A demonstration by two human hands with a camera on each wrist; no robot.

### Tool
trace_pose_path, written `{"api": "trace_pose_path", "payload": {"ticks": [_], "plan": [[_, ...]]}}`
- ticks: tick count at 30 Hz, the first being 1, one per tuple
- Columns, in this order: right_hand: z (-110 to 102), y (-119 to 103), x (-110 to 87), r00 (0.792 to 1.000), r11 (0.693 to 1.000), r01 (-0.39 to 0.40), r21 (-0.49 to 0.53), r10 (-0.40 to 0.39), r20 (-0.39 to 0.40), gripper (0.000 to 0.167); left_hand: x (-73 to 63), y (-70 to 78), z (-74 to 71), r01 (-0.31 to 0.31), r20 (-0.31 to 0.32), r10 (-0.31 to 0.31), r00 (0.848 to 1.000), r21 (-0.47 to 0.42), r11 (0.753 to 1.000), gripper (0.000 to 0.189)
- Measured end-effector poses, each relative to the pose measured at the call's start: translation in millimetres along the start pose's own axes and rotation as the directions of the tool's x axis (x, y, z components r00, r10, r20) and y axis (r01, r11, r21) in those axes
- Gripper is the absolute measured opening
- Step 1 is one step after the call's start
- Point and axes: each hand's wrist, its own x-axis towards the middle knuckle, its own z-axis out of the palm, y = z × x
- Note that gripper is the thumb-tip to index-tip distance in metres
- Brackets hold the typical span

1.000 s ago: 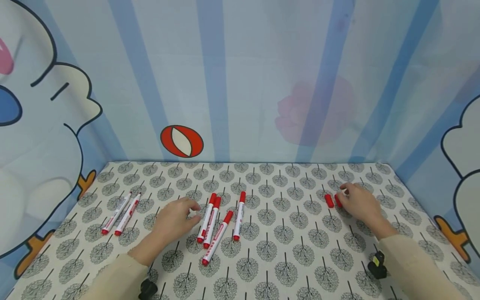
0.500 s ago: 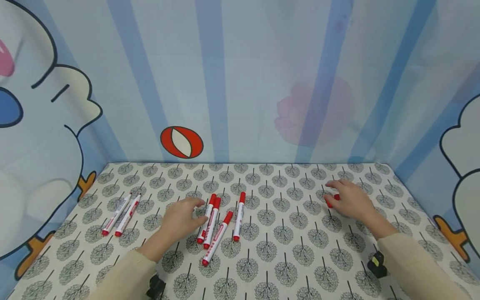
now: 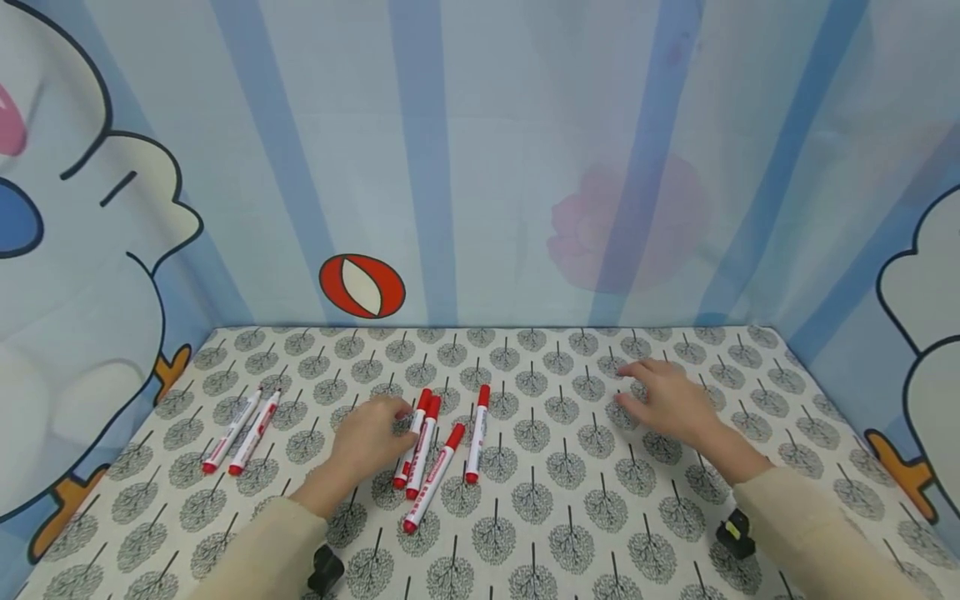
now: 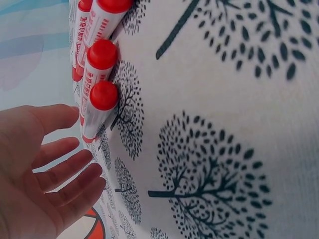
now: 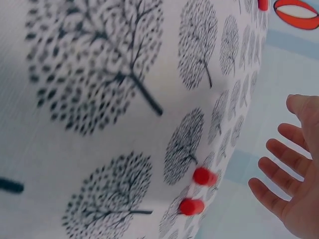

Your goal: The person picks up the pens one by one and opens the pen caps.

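My left hand [image 3: 369, 440] hovers with loosely bent fingers at the left side of the middle group of red-capped whiteboard markers. That group has a leftmost marker [image 3: 410, 454], one close against it [image 3: 422, 457], a slanted one [image 3: 435, 477] and one apart at the right [image 3: 477, 433]. In the left wrist view, one fingertip is close to the nearest marker [image 4: 97, 112]; whether it touches, I cannot tell. At the right, my right hand [image 3: 670, 402] is in the air, fingers spread, holding nothing. Two red marker caps [image 5: 202, 176] show in the right wrist view; the hand hides them from the head view.
Two uncapped markers [image 3: 255, 433] lie side by side on the left of the table. A white cloth with a tree print [image 3: 532, 533] covers the table. Behind it stands a light blue striped curtain [image 3: 510, 167].
My right hand has moved left from beside the red caps and now covers them in the head view. The left hand has shifted slightly right, closer to the middle markers.
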Motion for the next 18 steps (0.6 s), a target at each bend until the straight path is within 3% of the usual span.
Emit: {"api": "trace_pose_path", "payload": {"ticks": [9,18], "plan": [[1.9,-26.6,5.2,0.994,0.995,0.104,-0.002,-0.104,-0.034,0.036,1.4,1.9,5.2,0.013,0.021,-0.013,1.0,0.022,1.0,0.031],[4.9,-44.3,10.2,0.993,0.993,0.121,0.01,-0.121,-0.01,0.035,4.1,8.7,2.9,0.106,0.105,-0.108,0.989,0.02,0.994,0.021]]}}
